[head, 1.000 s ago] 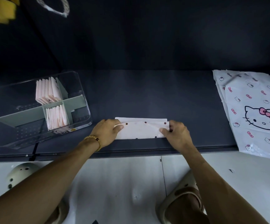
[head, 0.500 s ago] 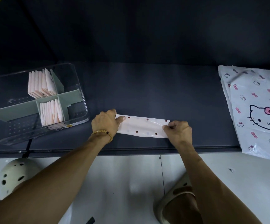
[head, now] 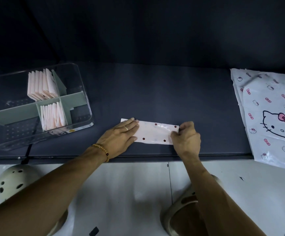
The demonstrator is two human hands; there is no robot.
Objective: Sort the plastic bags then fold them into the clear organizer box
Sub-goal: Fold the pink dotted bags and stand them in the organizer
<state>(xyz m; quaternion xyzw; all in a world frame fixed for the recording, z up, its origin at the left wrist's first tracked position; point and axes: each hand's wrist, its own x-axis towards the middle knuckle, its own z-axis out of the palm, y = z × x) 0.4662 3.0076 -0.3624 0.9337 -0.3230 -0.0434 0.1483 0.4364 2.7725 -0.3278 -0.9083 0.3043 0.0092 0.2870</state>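
The folded bag [head: 155, 132] lies near the table's [head: 155, 92] front edge; your left hand [head: 119, 138] presses it flat, fingers straight, your right hand [head: 186, 135] pinches its right end. Slick plastic may spring open if you ease off. No readable writing; the bags [head: 273, 106] at right show a cartoon cat

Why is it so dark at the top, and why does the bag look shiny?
Head view: the wall behind the dark table gets little light, so the top goes nearly black; the floor below is bright. Light glares off the polka-dot bag between the left hand and right hand. The wide lens bends the clear organizer box.
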